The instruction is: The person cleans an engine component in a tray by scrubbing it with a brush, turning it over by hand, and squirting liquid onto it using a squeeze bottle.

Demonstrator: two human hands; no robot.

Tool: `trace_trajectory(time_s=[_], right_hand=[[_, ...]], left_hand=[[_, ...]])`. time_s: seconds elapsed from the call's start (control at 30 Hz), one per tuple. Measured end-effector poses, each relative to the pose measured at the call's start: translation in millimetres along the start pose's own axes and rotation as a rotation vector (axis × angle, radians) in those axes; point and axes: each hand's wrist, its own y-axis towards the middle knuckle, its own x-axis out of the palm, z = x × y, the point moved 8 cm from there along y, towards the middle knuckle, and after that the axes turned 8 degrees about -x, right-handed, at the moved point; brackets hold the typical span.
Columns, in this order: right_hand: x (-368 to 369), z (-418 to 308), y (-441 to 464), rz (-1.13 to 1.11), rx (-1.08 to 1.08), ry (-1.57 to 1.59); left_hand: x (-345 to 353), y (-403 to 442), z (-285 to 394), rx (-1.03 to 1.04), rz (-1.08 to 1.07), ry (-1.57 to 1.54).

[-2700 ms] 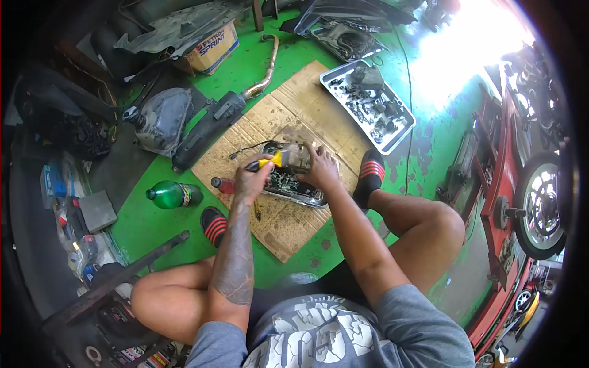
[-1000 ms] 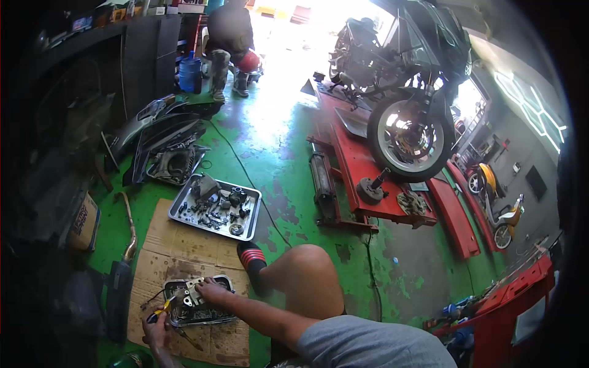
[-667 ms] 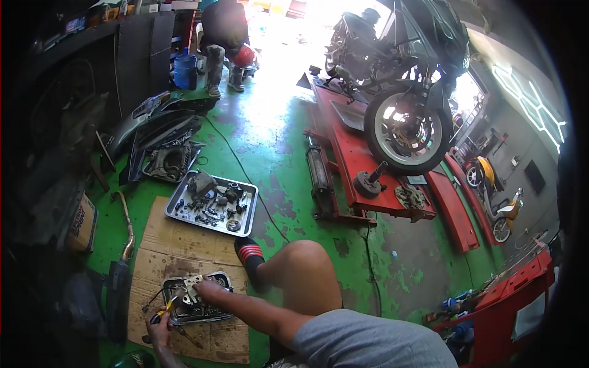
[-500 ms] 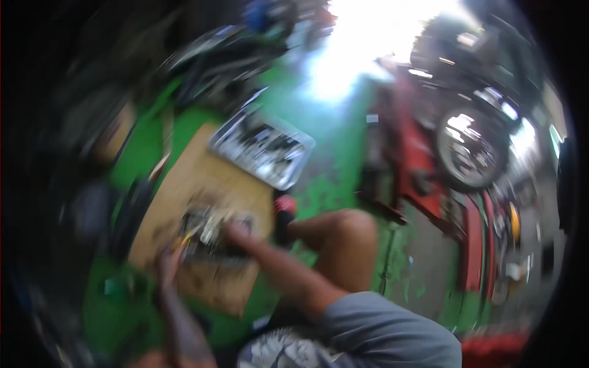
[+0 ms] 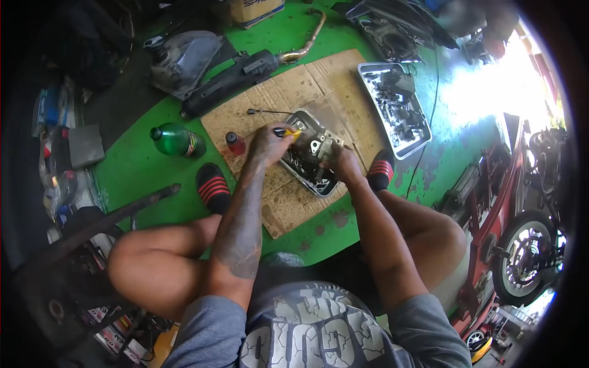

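Right, so the left hand [image 5: 270, 146] is curled closed around the handle of a yellow-and-black brush [image 5: 289, 132], tipped towards a pale metal part [image 5: 321, 148]. Whether the bristles touch it, I can't tell; that end blends into the clutter. Opposite, the right hand [image 5: 345, 164] is bent in around the part's near right side, thumb and fingers partly closed on it, though the far fingertips are hidden. The part itself sits over the small tray [image 5: 320, 194], tilted, I'd say, and whether it rests on the bottom is hard to make out. This looks like the brushing stage, one hand scrubbing, the other steadying. What the work calls for from here, I'd judge, is a firm right-hand grip and a turn of the part so that fresh faces meet the brush. Out we go: under the tray lies stained cardboard [image 5: 279, 211], with a small red bottle [image 5: 234, 143] standing just beside the left wrist and a big green bottle [image 5: 178, 141] off the edge. Beyond, a muffler [image 5: 245, 76] lies at the far left, and a larger tray [image 5: 412, 151] full of loose pieces sits to the right.
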Motion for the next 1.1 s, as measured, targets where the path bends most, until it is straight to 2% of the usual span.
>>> trace_trajectory(time_s=[0.03,0.07,0.17,0.2,0.23,0.3,0.33,0.43,0.5,0.57,0.6,0.7,0.73,0.87,0.97,1.1], right_hand=[[1.2,-3.1,-2.3,-0.009,-0.007,-0.011],[0.9,-6.4,-2.0,-0.014,-0.019,-0.025],[7.1,4.7,-3.0,-0.026,0.002,-0.021],[5.4,3.0,-3.4,-0.036,0.017,-0.017],[5.6,4.6,-0.4,-0.04,0.023,-0.012],[7.4,1.3,-0.8,-0.035,-0.009,-0.034],[6.6,-0.1,-2.6,-0.015,-0.03,-0.043],[10.9,-2.3,-13.1,-0.015,-0.01,-0.065],[3.6,-16.3,-11.0,0.039,-0.075,-0.116],[5.0,-19.9,-16.3,0.031,-0.048,-0.071],[7.0,-19.8,-17.8,0.043,-0.039,-0.059],[17.3,-10.7,-26.6,0.02,0.031,-0.019],[15.7,-13.8,-26.6,0.049,0.0,-0.041],[14.1,-16.6,-19.9,0.081,-0.068,-0.036],[19.9,-13.9,-30.3,0.088,-0.059,-0.036],[16.8,-19.6,-26.3,0.083,-0.072,-0.055]], left_hand=[[9.5,1.4,-1.8,0.005,-0.031,-0.006],[6.9,5.1,-0.5,0.063,0.04,0.136],[-17.7,5.8,6.4,0.006,0.115,0.065],[-18.9,-1.1,14.5,0.062,0.098,0.026],[-11.6,-13.0,19.2,0.015,0.049,-0.046],[5.1,-12.9,6.5,-0.008,0.045,0.11],[0.9,-5.8,-5.5,-0.081,0.011,0.023],[-21.3,1.3,13.1,0.025,0.097,0.077],[-8.5,6.7,37.0,0.059,0.039,0.185],[19.4,24.8,41.1,0.093,0.01,0.346],[19.6,29.6,48.9,0.087,-0.113,0.336],[15.6,45.4,78.9,0.218,-0.094,0.599],[21.7,42.1,81.6,0.208,-0.203,0.595],[28.9,53.0,76.6,0.247,-0.177,0.644],[33.8,48.5,75.3,0.284,-0.18,0.5],[14.7,48.2,78.5,0.215,-0.169,0.634]])
